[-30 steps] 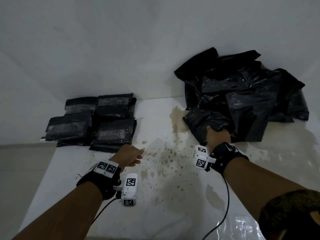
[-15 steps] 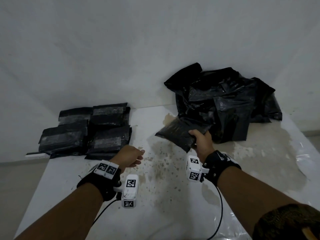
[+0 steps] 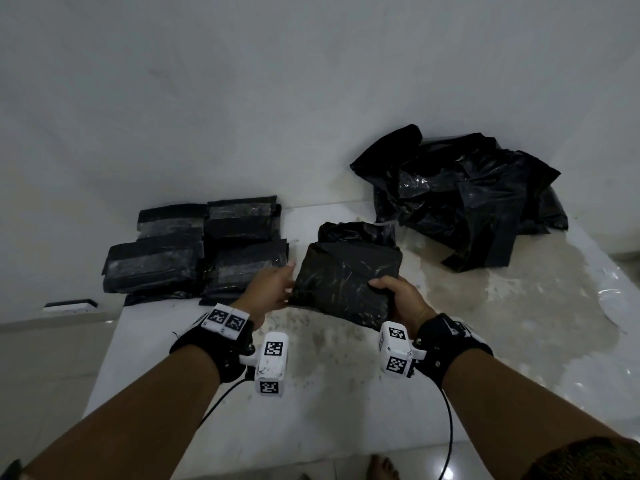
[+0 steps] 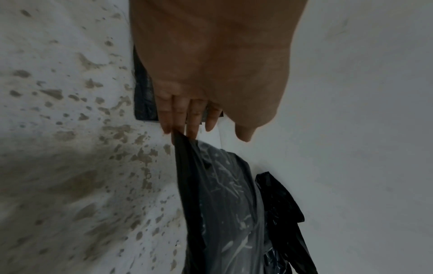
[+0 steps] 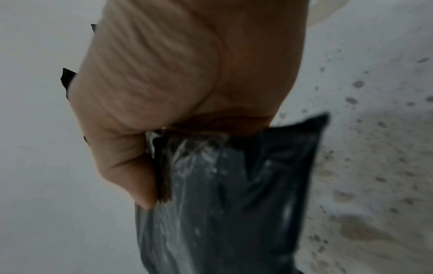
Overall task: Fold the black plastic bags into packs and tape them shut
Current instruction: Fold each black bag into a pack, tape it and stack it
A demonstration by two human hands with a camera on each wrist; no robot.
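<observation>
The right hand [image 3: 403,299] grips the near right corner of a black bag [image 3: 346,271], fingers and thumb curled tight round the bunched plastic, as the right wrist view shows plainly. The left hand [image 3: 272,289] meets the bag's left edge with fingers nearly straight; in the left wrist view the fingertips [image 4: 192,129] touch the top of the edge, and whether the thumb closes on it from the other side cannot be told. Between the two hands the bag hangs just above the middle of the table [image 3: 346,410], roughly square, creased, with a loose flap sticking up at its far side and no tape visible on it. To its left, near the table's far left corner, lies a stack of packs [image 3: 194,251], flat and rectangular with paler strips across them that look like tape; at least four show, so a good part of the job appears done. To the right, against the wall [image 3: 242,98], sits a crumpled pile [image 3: 464,195] of loose black bags, well apart from the hands, and that seems to be what remains. Judging by this, the held bag is only at the start of its folding, with flattening, folding and taping all to come. The table top is stained with brownish spots under and beside the bag. No tape roll is in view.
</observation>
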